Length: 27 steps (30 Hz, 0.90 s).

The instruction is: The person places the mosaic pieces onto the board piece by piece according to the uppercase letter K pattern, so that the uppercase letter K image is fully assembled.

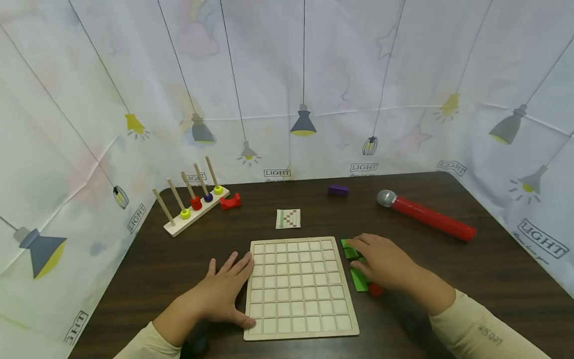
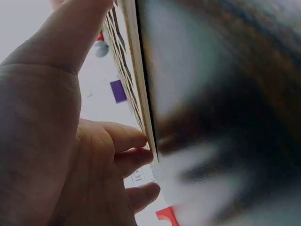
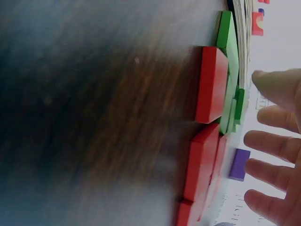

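Note:
A square wooden grid board (image 1: 301, 337) lies flat on the dark table. My left hand (image 1: 219, 294) is spread at the board's left side, its thumb on the lower left corner and fingertips touching the edge. Just right of the board lie several flat green blocks (image 1: 358, 280) and red blocks (image 3: 211, 87). Over these blocks hovers my right hand (image 1: 385, 262), fingers extended and loosely bent, gripping nothing. In the right wrist view its fingertips (image 3: 256, 139) are apart from the blocks; in the head view the hand hides most of the red ones.
Behind the board lies a small pattern card (image 1: 288, 218). A peg stand (image 1: 202, 212) with colored rings and a red arch block (image 1: 230, 201) are at the back left. A purple block (image 1: 338, 190) sits near the back edge, a red toy microphone (image 1: 430, 215) at the right.

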### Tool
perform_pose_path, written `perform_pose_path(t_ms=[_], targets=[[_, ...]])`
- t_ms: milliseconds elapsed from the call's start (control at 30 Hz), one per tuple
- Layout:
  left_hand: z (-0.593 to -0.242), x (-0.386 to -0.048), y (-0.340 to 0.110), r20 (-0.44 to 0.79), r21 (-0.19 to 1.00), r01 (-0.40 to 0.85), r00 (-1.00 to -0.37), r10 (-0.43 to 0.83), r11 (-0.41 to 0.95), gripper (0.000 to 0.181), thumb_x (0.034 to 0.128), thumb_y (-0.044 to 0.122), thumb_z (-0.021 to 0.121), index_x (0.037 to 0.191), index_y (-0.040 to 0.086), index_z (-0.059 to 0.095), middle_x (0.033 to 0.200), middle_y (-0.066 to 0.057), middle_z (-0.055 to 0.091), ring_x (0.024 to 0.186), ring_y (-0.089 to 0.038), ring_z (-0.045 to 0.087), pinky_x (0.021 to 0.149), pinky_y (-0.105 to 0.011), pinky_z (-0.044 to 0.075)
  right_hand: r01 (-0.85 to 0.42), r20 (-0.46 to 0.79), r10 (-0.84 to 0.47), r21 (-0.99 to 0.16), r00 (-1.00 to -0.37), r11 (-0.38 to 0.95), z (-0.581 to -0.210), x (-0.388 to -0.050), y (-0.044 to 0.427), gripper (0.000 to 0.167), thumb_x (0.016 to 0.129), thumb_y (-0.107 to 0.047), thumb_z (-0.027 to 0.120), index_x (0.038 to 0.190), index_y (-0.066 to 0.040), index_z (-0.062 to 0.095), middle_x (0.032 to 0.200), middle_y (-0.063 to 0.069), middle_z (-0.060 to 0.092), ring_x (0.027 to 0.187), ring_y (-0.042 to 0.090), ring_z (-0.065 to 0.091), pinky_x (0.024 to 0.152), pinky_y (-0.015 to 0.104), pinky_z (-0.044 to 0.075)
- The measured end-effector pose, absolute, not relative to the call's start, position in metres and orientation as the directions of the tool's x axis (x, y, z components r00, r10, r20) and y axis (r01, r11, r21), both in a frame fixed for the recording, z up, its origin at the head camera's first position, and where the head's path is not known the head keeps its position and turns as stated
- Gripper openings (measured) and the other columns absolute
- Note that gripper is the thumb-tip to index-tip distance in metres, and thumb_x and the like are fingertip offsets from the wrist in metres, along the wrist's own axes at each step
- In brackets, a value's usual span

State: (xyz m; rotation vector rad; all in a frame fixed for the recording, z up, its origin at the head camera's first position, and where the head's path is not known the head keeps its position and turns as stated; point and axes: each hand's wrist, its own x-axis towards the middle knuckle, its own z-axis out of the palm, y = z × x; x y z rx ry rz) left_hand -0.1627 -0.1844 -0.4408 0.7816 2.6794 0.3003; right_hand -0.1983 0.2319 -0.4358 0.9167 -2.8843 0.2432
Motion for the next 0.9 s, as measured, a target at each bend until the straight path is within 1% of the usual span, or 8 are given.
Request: perform_pose_path(t_ms=[67,167,300,400,633,800,900], targets=[[-0.442,-0.163,-0.185,-0.25,0.308,0.478,-0.793,0.555,0.822,0.132,0.0682,0.081,0.074,0.165,0.01,0.018,0.171,-0.007,0.006,0.154,-0.038,0.001,0.105,-0.08,0.0,-0.573,0.144,-0.556,-0.139,-0.818,0.807,-0.436,-0.201,0.233,0.049,0.093,-0.028,0.078,0.134,-0.006,0.065,0.124,0.01,0.064,0.115,0.032,0.061,0.096,0.056,0.048],[-0.444,-0.164,-0.188,-0.246,0.349,0.465,-0.792,0.559,0.813,0.132,0.0677,0.078,0.077,0.165,0.01,0.018,0.171,-0.007,0.006,0.154,-0.037,0.002,0.106,-0.08,0.002,-0.573,0.14,-0.556,-0.154,-0.819,0.805,-0.438,-0.206,0.234,0.04,0.091,-0.025,0.079,0.127,-0.008,0.07,0.117,0.007,0.066,0.107,0.029,0.064,0.091,0.054,0.051],[-0.446,-0.164,-0.191,-0.242,0.424,0.44,-0.787,0.567,0.792,0.131,0.0682,0.072,0.082,0.165,0.011,0.017,0.171,-0.006,0.004,0.154,-0.036,0.003,0.107,-0.079,0.004,-0.58,0.149,-0.562,-0.153,-0.814,0.8,-0.439,-0.211,0.233,0.034,0.088,-0.021,0.082,0.119,-0.01,0.073,0.109,0.003,0.067,0.101,0.027,0.064,0.087,0.051,0.053],[-0.446,-0.164,-0.193,-0.233,0.458,0.43,-0.787,0.571,0.778,0.131,0.0682,0.069,0.084,0.165,0.011,0.018,0.171,-0.006,0.004,0.154,-0.036,0.003,0.108,-0.078,0.004,-0.564,0.136,-0.548,-0.167,-0.825,0.808,-0.438,-0.214,0.231,0.029,0.087,-0.018,0.083,0.113,-0.012,0.073,0.104,0.0,0.067,0.098,0.024,0.064,0.086,0.05,0.053],[-0.446,-0.162,-0.195,-0.224,0.484,0.424,-0.786,0.577,0.766,0.128,0.0693,0.068,0.084,0.164,0.011,0.019,0.17,-0.008,0.007,0.154,-0.036,0.003,0.109,-0.076,0.001,-0.466,0.056,-0.469,-0.274,-0.881,0.841,-0.436,-0.219,0.227,0.029,0.085,-0.017,0.084,0.11,-0.017,0.069,0.106,-0.002,0.066,0.097,0.022,0.062,0.085,0.05,0.053],[-0.448,-0.164,-0.196,-0.226,0.486,0.422,-0.785,0.577,0.765,0.129,0.0693,0.069,0.083,0.165,0.012,0.018,0.17,-0.007,0.006,0.154,-0.035,0.001,0.11,-0.075,0.0,-0.487,0.087,-0.486,-0.313,-0.87,0.815,-0.437,-0.223,0.229,0.028,0.083,-0.015,0.086,0.101,-0.021,0.066,0.101,-0.007,0.063,0.098,0.024,0.057,0.083,0.049,0.05],[-0.449,-0.164,-0.196,-0.227,0.49,0.422,-0.784,0.579,0.763,0.129,0.0696,0.069,0.083,0.165,0.012,0.018,0.17,-0.007,0.006,0.154,-0.035,0.001,0.11,-0.075,0.0,-0.489,0.071,-0.499,-0.36,-0.864,0.794,-0.437,-0.225,0.232,0.027,0.084,-0.014,0.085,0.095,-0.023,0.063,0.098,-0.008,0.06,0.096,0.023,0.055,0.081,0.047,0.048]])
